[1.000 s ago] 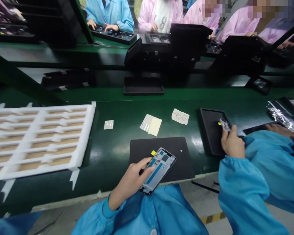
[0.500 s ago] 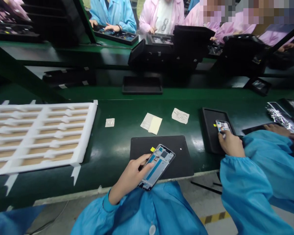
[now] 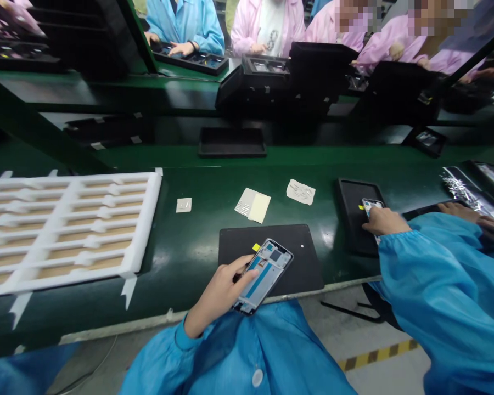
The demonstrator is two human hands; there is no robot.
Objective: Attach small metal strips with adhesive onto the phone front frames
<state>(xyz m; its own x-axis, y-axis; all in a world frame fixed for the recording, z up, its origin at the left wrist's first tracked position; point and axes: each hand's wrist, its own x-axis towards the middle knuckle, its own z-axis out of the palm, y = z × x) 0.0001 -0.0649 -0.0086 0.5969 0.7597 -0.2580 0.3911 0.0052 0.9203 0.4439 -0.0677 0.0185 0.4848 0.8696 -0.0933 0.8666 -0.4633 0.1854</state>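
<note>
My left hand grips an opened phone by its left side, thumb across the inner face. Its back is off, showing a silver frame with blue strips, and a yellow tab sticks out on the left. This phone is slanted above a black mat at the table's front edge. Far to the right, my right hand is closed over a second opened phone in a black tray. Its fingertips are partly hidden, and only the phone's top and a bit below the hand show.
White slotted rack on the left. Behind the mat lie a small white sheet, white and yellow papers and a marked paper. A co-worker's hands and sleeve are close on the right. A black tray sits farther back.
My right hand has moved slightly up and covers more of the phone in the tray, its forearm swinging outward. My left hand still holds its phone in nearly the same pose.
</note>
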